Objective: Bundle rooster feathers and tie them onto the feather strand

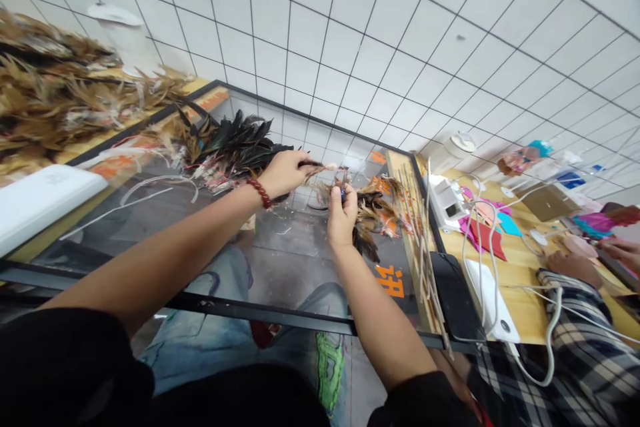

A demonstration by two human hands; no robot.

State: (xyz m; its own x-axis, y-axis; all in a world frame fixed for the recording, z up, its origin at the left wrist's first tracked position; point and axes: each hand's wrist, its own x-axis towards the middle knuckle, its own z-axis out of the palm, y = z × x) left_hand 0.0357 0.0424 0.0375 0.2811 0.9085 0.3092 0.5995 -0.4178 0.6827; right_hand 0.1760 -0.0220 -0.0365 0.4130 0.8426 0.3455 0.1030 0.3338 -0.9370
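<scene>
My left hand (287, 175), with a red bead bracelet at the wrist, pinches a thin brown feather (315, 165) whose pale end points right. Just beyond that end, my right hand (343, 208) is closed round a small blue-handled tool (343, 191); its kind is mostly hidden by my fingers. Both hands are above a glass tabletop (290, 267). To the left of my left hand lies a heap of glossy black feathers (240, 143). Brown and black feathers (370, 213) lie close to the right of my right hand.
A large pile of brown feathers (45, 93) fills the far left, near a white device (45, 203). Thin sticks (417, 233), a black phone (456, 297) and a white power strip (493, 300) lie right. Beyond them show a co-worker's plaid sleeve (575, 320) and hands.
</scene>
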